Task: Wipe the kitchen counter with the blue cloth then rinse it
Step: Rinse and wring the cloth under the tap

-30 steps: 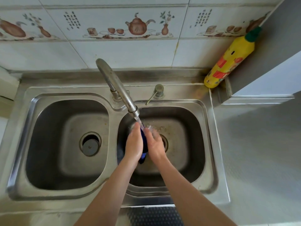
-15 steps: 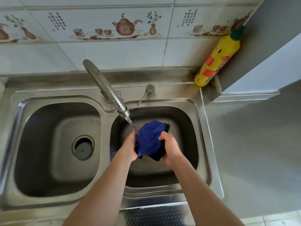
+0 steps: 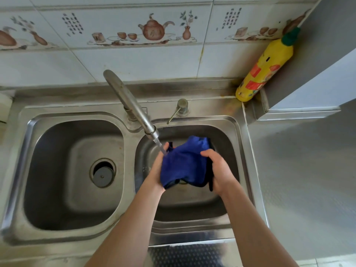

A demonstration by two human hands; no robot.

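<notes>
While water runs from the curved steel faucet (image 3: 133, 105) at frame centre, the crumpled blue cloth (image 3: 185, 162) hangs bunched between both hands over the right basin of the double stainless-steel sink (image 3: 23, 151). Left hand (image 3: 157, 170) clasps its left edge under the stream; right hand (image 3: 219, 170) grips the right side, fingers curled over, apparently squeezing. A yellow plastic bottle with green cap (image 3: 265, 68) leans in the upper-right corner.
</notes>
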